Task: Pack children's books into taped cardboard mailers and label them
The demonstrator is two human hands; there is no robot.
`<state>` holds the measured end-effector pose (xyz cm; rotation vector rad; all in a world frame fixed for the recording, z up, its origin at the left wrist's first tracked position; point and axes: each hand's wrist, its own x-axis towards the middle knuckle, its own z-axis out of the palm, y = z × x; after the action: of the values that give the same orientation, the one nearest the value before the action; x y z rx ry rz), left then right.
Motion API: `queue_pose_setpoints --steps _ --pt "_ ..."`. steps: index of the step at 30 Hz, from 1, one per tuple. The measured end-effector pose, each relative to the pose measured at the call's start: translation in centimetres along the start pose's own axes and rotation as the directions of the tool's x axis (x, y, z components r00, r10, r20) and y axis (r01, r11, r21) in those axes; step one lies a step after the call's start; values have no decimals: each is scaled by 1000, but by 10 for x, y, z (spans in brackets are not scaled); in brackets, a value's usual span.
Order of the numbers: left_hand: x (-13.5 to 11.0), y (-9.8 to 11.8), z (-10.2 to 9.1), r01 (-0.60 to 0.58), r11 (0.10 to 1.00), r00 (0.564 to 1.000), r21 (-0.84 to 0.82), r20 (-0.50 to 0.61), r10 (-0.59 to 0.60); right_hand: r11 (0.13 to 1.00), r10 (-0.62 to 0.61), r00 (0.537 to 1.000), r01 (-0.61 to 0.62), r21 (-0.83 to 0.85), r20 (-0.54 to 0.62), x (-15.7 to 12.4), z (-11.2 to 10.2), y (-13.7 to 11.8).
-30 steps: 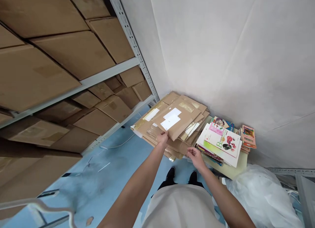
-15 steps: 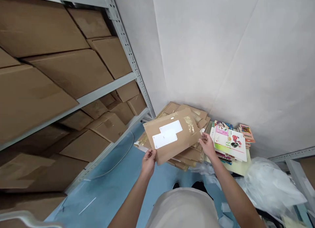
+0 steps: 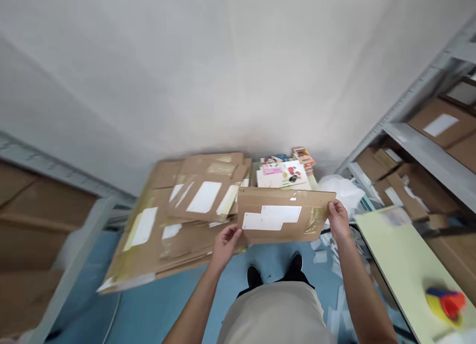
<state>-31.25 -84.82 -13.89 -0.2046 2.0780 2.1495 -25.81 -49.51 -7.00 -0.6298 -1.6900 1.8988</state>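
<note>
Between my two hands I hold up a flat piece of cardboard with two overlapping white labels and shiny tape near its right end. My left hand pinches its lower left corner. At the right edge, my right hand grips it between thumb and fingers. To the left, partly behind it, lies a stack of flattened cardboard with white labels and strips of tape. A pile of books is just beyond the cardboard's upper edge.
A pale table on the right carries a blurred red, yellow and blue object. Metal shelving with cartons stands on the right, more shelving at left. A white plastic bag and paper scraps lie near the table.
My view has swung to the right, bringing the table and right shelves into sight. The held cardboard has turned more level and moved away from above the stack, still in both hands.
</note>
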Motion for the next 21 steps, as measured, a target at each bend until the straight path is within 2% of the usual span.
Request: queue_pose_setpoints --steps 3,7,13,17,21 --pt "10 -1 59 -102 984 989 148 118 85 997 -63 966 71 22 -250 -16 -63 -3" --pt "3 1 159 -268 934 931 234 311 190 993 -84 865 116 33 -494 -42 -153 -4" --pt "-45 0 312 -219 959 828 178 554 86 995 -58 712 98 17 -700 -90 -284 -3" --pt "-71 -9 390 -185 965 771 188 636 24 995 -61 635 104 7 -770 -106 -345 -5" --pt "-84 -15 450 -134 963 722 234 688 -67 995 -63 582 103 -4 -811 -112 -380 -7"
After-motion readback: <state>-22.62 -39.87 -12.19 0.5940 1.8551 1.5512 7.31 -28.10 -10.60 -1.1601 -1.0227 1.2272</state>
